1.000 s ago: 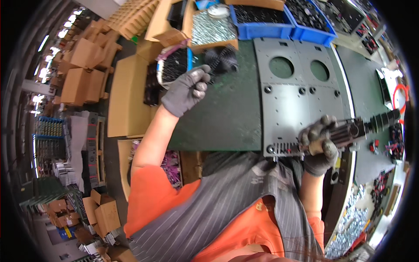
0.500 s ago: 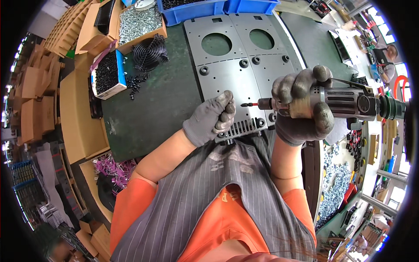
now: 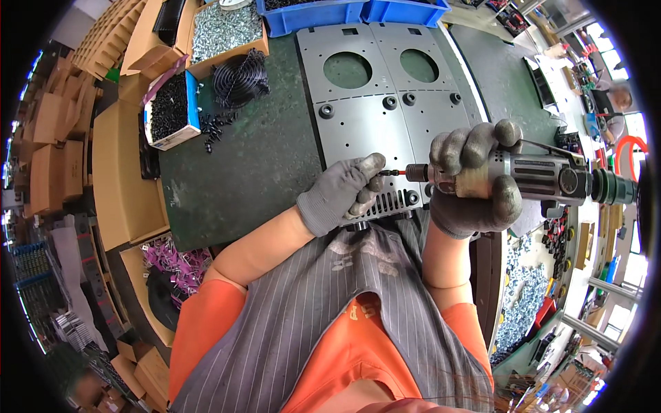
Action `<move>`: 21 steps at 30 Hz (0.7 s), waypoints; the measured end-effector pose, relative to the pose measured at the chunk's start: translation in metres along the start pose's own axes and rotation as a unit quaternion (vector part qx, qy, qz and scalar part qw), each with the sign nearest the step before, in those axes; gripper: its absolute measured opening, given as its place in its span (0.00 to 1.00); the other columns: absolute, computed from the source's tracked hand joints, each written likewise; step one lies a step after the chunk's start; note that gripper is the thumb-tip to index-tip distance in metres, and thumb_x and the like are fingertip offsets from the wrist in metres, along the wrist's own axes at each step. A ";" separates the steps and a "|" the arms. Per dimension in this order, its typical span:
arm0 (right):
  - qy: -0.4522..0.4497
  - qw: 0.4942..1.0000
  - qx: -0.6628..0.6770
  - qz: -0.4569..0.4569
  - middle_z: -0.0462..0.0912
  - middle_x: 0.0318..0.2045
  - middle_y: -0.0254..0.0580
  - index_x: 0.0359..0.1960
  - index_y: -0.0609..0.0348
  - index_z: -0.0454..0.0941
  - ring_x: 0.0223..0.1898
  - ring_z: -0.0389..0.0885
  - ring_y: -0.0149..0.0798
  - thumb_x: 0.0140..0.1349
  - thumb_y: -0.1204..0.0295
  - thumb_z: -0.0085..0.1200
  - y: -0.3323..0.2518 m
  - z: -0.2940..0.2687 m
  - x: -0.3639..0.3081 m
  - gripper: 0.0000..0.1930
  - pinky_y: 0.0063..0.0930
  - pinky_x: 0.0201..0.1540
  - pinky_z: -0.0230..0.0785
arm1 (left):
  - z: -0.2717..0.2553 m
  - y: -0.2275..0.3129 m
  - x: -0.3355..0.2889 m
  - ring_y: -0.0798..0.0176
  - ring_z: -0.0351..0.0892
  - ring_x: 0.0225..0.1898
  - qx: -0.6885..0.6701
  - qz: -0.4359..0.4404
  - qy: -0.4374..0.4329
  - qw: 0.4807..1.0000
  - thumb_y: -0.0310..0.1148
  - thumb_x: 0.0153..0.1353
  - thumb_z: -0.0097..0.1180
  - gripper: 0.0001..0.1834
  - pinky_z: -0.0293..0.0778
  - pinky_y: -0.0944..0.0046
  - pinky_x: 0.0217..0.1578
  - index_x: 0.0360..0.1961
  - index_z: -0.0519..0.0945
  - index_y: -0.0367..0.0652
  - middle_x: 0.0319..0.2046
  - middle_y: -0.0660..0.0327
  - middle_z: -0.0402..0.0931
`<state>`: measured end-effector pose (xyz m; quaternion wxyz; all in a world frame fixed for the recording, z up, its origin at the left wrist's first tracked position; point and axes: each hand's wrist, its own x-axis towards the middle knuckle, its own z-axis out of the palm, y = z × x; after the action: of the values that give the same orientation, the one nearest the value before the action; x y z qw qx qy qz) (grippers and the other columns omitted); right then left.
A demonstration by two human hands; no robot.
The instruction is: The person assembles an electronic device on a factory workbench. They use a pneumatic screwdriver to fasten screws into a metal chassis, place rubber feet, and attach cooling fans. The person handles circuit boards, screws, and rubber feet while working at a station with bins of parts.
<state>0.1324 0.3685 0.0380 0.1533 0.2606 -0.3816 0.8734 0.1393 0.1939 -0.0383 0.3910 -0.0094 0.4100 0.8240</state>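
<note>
Head view: the two gloved hands work over the near part of the bench (image 3: 227,189), and the relation that matters is between the tip of the power driver (image 3: 540,173) and the fingertips of the left hand (image 3: 337,193). The right hand (image 3: 475,213) is clamped round the driver's body, fingers over the top and thumb along the near side. The driver lies almost level across the view, its long axis running left to right, so the red-banded bit (image 3: 403,173) points straight at the left hand, while the thick rear end reaches out to the right. The left hand is the nearer one to the bit's tip: its other fingers are curled, and thumb and forefinger come up to the tip; I cannot tell whether they are clamped on it, on some small piece, or only just beside it. Beneath, two grey metal panels (image 3: 368,134) lie side by side, their long axes running away from the person, so the driver stands crosswise to them; the bit's height above them cannot be judged. Black round feet (image 3: 326,111) sit on the panels, beyond both hands; a carton of black screws (image 3: 171,110) stands farther off, to the left.
</note>
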 end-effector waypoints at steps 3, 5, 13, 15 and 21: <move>-0.028 0.998 0.062 0.006 0.76 0.30 0.45 0.57 0.56 0.67 0.27 0.77 0.44 0.54 0.70 0.61 0.003 -0.003 0.000 0.28 0.37 0.29 0.73 | -0.002 0.000 -0.001 0.76 0.57 0.12 0.024 -0.012 0.004 1.000 0.57 0.72 0.43 0.26 0.55 0.75 0.12 0.28 0.70 0.45 0.16 0.70 0.62; -0.040 0.998 0.046 0.008 0.76 0.30 0.45 0.57 0.56 0.67 0.27 0.78 0.44 0.53 0.70 0.62 0.007 -0.004 0.000 0.29 0.38 0.29 0.74 | -0.006 -0.002 0.000 0.76 0.58 0.12 0.077 -0.005 0.032 0.996 0.59 0.71 0.43 0.27 0.56 0.75 0.12 0.29 0.71 0.45 0.16 0.70 0.62; 0.097 0.993 -0.059 0.008 0.75 0.32 0.43 0.62 0.60 0.62 0.31 0.74 0.41 0.58 0.62 0.54 0.028 -0.025 0.031 0.31 0.40 0.36 0.66 | -0.037 -0.004 0.019 0.65 0.74 0.34 -0.052 0.081 0.037 0.995 0.32 0.64 0.48 0.10 0.73 0.65 0.36 0.43 0.73 0.40 0.39 0.59 0.74; 0.134 0.988 -0.071 0.000 0.78 0.32 0.45 0.61 0.63 0.63 0.32 0.79 0.44 0.57 0.68 0.57 0.038 -0.044 0.055 0.30 0.43 0.37 0.75 | -0.041 -0.002 0.022 0.59 0.77 0.45 -0.157 0.106 0.028 0.982 0.22 0.59 0.48 0.12 0.76 0.57 0.48 0.45 0.73 0.39 0.45 0.55 0.75; 0.166 0.964 -0.206 -0.022 0.78 0.26 0.47 0.56 0.71 0.64 0.25 0.80 0.43 0.57 0.72 0.55 0.081 -0.085 0.099 0.26 0.38 0.30 0.76 | -0.033 0.001 0.018 0.58 0.81 0.46 -0.170 0.064 0.054 0.982 0.18 0.65 0.41 0.14 0.82 0.61 0.48 0.48 0.75 0.38 0.47 0.54 0.77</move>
<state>-0.0146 0.3857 -0.0018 0.2838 0.0830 -0.5171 0.8032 0.1161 0.1823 -0.0652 0.3073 -0.0936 0.2838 0.9035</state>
